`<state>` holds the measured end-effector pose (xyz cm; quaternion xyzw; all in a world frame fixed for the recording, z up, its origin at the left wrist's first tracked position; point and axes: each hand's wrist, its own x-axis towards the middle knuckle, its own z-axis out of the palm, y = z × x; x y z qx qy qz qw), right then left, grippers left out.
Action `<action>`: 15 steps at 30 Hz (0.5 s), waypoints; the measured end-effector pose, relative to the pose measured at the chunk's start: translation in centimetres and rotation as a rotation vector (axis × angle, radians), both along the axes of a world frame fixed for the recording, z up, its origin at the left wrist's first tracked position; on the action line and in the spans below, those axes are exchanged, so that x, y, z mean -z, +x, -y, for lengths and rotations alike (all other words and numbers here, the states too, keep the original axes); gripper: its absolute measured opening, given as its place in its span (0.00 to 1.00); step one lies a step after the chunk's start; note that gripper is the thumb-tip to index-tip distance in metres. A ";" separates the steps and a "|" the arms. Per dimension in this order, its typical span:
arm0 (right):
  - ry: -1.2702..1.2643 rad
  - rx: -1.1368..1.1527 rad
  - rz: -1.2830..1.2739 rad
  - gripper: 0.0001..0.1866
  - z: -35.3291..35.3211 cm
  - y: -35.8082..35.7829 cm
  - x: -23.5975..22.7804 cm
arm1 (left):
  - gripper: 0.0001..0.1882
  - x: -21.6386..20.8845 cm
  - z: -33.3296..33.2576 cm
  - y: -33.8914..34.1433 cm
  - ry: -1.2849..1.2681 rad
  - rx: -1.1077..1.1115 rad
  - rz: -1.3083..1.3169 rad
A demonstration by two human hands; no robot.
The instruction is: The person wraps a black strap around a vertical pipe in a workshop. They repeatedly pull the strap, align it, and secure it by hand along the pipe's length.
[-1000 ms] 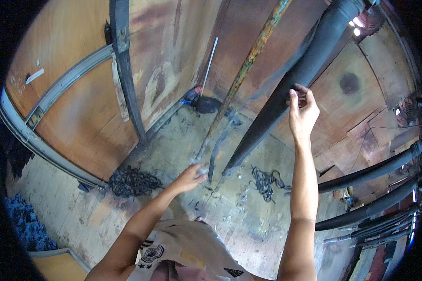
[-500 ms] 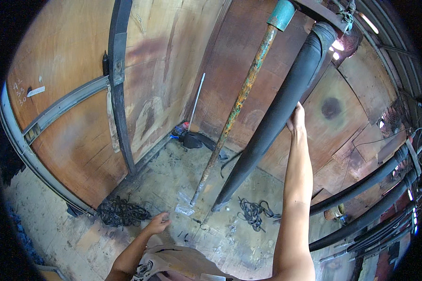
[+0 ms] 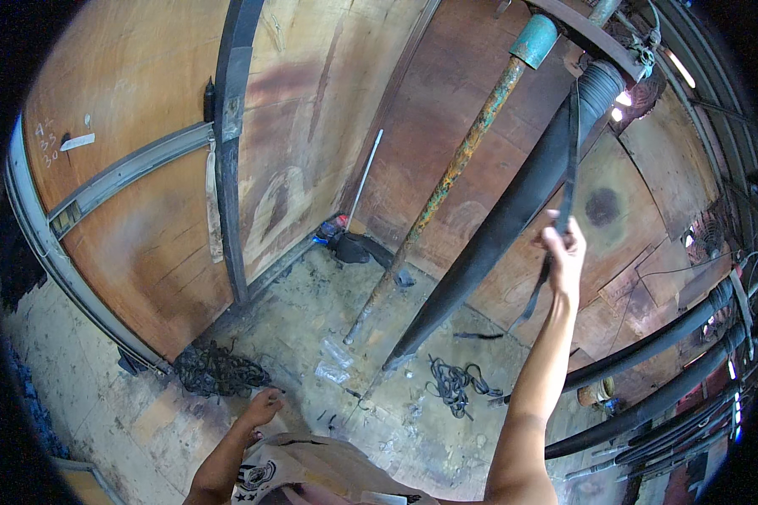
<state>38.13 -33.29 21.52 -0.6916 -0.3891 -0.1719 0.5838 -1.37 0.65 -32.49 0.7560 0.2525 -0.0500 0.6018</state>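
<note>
A long black rubber tube (image 3: 488, 244) hangs at a slant from a metal bar, its lower end close to the floor. Near its top, black strip is wound around it in tight turns. From those windings a loose black rubber strip (image 3: 573, 143) runs down to my right hand (image 3: 567, 252), whose fingers are closed on it; the strip's tail dangles below. My right hand is beside the tube, apart from it. Low on the left, my left hand (image 3: 264, 408) is curled near a heap of black strips (image 3: 219, 370). What its fingers hold, if anything, is too small to tell.
A rusty pipe (image 3: 455, 177) with a green collar hangs left of the tube. Black cord (image 3: 459, 383) lies coiled on the floor. More black tubes (image 3: 648, 341) slant at the right. Wooden panels (image 3: 303, 126) and a dark post (image 3: 232, 168) stand at left.
My right hand has come away from behind the tube and now pulls a strip off to the right; windings at the top are exposed. The left hand has shifted slightly down and left.
</note>
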 end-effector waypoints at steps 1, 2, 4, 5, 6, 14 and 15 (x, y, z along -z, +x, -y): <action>-0.088 0.032 0.000 0.16 -1.4 -0.6 0.7 | 0.31 0.1 0.0 0.1 0.009 0.026 0.059; -0.174 0.039 0.002 0.18 -2.4 -1.2 1.3 | 0.31 0.2 0.1 0.3 0.012 0.045 0.100; -0.272 0.218 0.063 0.19 -4.3 -1.7 2.5 | 0.31 0.2 0.4 0.9 0.016 0.073 0.130; -0.277 0.319 0.140 0.18 -4.8 -1.9 3.0 | 0.31 0.1 0.6 1.3 0.017 0.079 0.121; -0.279 0.412 0.168 0.17 -5.2 -1.8 3.4 | 0.31 -0.1 0.7 1.5 0.018 0.082 0.114; 0.372 0.300 0.033 0.13 -4.2 3.8 1.0 | 0.29 0.5 1.3 -1.3 -0.009 0.006 0.118; 0.418 0.315 0.021 0.14 -3.9 5.2 0.3 | 0.29 0.9 1.3 -2.0 -0.032 -0.007 0.088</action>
